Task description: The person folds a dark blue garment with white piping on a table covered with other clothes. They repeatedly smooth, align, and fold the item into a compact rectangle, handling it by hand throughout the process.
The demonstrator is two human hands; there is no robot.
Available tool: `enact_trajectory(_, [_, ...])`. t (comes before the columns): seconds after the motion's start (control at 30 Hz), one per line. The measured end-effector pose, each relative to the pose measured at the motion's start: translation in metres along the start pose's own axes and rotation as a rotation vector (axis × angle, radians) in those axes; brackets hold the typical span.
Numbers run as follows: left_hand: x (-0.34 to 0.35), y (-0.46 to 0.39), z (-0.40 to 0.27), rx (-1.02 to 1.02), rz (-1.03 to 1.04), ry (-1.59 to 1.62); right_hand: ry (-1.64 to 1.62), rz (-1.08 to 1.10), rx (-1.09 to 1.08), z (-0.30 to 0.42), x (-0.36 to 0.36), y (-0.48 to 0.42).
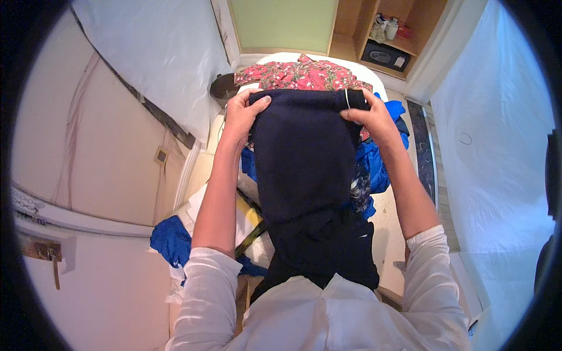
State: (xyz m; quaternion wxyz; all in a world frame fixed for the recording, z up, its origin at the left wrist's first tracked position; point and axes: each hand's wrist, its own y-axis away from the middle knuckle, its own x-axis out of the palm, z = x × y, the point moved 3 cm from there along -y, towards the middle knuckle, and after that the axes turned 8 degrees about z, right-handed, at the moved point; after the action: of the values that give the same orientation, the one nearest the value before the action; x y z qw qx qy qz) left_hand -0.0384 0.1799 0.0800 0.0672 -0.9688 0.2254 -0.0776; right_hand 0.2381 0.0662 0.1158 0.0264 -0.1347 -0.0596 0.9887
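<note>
A dark navy or black cloth garment (305, 149) hangs spread between my two hands, its lower part reaching down towards my lap. My left hand (246, 114) pinches its upper left corner, thumb on top. At the upper right corner, beside a thin white stripe, my right hand (371, 116) grips the cloth between thumb and fingers. Just beyond the held edge, a red floral garment (307, 72) lies on a white rounded table (373, 79). Blue cloth (375, 162) shows behind the dark garment on the right. What lies directly under the garment is hidden.
Blue fabric (171, 239) and white material lie low on the left. A dark bin (225, 89) stands left of the table. Behind are wooden shelves (395, 41) with a black safe (384, 56). Plastic sheeting (483, 131) hangs on the right; a door (101, 285) is at left.
</note>
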Motion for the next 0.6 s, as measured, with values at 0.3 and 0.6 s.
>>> enact_trajectory(0.3, [0.002,-0.106,0.021,-0.004,-0.064,-0.017,0.009,-0.031,0.005,-0.026,-0.042,-0.103])
enact_trajectory(0.6, [-0.027,-0.165,0.078,-0.040,-0.190,-0.263,0.020,-0.163,0.026,-0.074,-0.037,-0.169])
